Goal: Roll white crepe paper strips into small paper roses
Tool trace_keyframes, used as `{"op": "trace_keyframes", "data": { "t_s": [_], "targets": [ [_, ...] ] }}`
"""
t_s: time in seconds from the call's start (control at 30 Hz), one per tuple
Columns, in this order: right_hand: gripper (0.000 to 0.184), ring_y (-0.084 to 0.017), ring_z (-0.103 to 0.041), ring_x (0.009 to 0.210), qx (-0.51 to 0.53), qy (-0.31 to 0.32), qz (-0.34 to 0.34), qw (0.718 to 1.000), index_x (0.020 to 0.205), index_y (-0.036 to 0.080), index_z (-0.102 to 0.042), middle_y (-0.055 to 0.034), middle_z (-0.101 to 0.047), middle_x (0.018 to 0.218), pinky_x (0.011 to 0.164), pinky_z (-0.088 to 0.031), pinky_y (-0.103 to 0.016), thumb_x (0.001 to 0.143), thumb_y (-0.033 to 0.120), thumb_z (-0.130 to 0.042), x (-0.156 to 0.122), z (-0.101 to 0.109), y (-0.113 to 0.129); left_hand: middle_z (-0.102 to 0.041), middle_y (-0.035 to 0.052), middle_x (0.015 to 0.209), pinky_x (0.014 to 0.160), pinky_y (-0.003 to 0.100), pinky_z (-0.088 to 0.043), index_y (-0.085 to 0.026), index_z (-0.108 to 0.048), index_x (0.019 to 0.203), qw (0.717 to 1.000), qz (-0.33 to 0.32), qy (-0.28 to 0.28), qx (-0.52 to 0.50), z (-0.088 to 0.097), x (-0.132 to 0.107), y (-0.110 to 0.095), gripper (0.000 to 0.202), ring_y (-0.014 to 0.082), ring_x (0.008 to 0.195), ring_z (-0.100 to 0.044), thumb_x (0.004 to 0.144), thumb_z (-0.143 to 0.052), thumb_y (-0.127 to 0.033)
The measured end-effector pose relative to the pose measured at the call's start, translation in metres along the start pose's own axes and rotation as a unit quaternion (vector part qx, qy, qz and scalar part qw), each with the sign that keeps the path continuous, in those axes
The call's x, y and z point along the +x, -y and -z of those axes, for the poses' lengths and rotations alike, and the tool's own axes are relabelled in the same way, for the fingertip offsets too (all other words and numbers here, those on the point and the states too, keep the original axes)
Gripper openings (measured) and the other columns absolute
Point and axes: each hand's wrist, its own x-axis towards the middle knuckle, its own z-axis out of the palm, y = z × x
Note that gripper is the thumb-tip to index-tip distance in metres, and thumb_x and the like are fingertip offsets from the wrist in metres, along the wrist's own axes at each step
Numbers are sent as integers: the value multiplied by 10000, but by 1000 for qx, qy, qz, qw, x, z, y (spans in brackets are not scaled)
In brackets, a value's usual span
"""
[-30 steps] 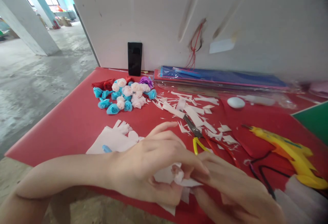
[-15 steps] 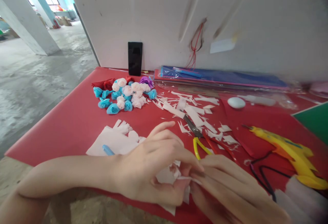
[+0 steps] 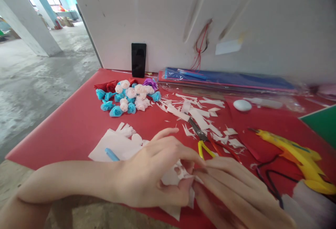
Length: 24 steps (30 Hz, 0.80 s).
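Near the front edge of the red table (image 3: 73,124), my left hand (image 3: 152,173) and my right hand (image 3: 236,194) meet over a small piece of white paper (image 3: 178,176). Both hands pinch it between fingers and thumb. The paper looks partly rolled or crumpled at the fingertips. More white cut paper (image 3: 118,143) and a blue pen (image 3: 111,154) lie just behind my left wrist. Scissors with yellow and red handles (image 3: 204,141) rest right behind my fingers.
A pile of small blue, white, red and purple paper roses (image 3: 128,98) sits at the back left. White scraps (image 3: 194,112) litter the middle. A yellow glue gun (image 3: 296,155) with its black cord lies right. Packed coloured sheets (image 3: 225,80) and a black phone (image 3: 138,60) stand by the wall.
My fingers have worked the white paper slightly, with the right fingers sliding in closer to the left thumb. Nothing else on the table has moved.
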Motion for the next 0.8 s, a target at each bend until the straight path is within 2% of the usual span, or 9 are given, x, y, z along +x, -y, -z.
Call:
{"op": "trace_keyframes", "data": {
  "t_s": [0.17, 0.3, 0.4, 0.5, 0.57, 0.7, 0.8],
  "targets": [
    [138, -130, -637, 587, 107, 0, -91, 990, 758, 238, -600, 15, -666, 621, 510, -535, -195, 784, 139, -507, 11, 0, 1, -597, -5, 761, 986, 328, -327, -122, -468, 918, 999, -6, 30, -13, 5, 2, 0, 233, 71, 717, -547, 702, -492, -36],
    [130, -104, -620, 504, 207, -4, -140, 968, 691, 242, -590, 43, -657, 582, 481, -534, -147, 800, 196, -536, 17, -3, -1, -610, 34, 752, 946, 301, -373, -74, -473, 924, 997, -55, 44, -20, 10, 6, 3, 178, 86, 737, -557, 750, -473, -38],
    [213, -119, -618, 466, 250, 36, -191, 949, 602, 219, -612, 28, -635, 523, 442, -530, -157, 789, 306, -558, 17, -2, -4, -618, 63, 769, 883, 275, -415, -55, -472, 928, 995, -82, 55, -28, 13, 9, 5, 153, 100, 755, -563, 776, -479, -70],
    [188, -133, -633, 482, 285, 96, -243, 922, 622, 220, -658, 21, -647, 540, 452, -534, -170, 771, 300, -576, 14, -1, -6, -602, 38, 742, 914, 307, -390, -71, -465, 919, 995, -69, 62, -35, 14, 10, 6, 152, 89, 719, -559, 769, -485, -72],
    [132, -133, -642, 508, 290, 120, -254, 915, 682, 233, -678, 26, -658, 564, 470, -536, -168, 767, 261, -581, 12, -1, -8, -576, 17, 707, 892, 310, -400, -79, -460, 910, 995, -60, 61, -43, 13, 10, 6, 156, 83, 682, -545, 756, -482, -66],
    [116, -127, -641, 502, 272, 99, -221, 931, 670, 249, -665, 43, -651, 549, 482, -541, -162, 741, 187, -597, 10, -2, -9, -550, 16, 674, 777, 285, -440, -76, -458, 892, 995, -64, 51, -53, 11, 10, 5, 147, 92, 652, -519, 747, -466, -58],
    [121, -134, -642, 486, 252, 84, -210, 941, 651, 250, -650, 46, -647, 535, 454, -543, -171, 725, 172, -594, 11, -4, -8, -558, 20, 681, 772, 287, -440, -79, -456, 902, 996, -68, 46, -44, 10, 9, 5, 159, 96, 665, -518, 745, -457, -50]
  ]
}}
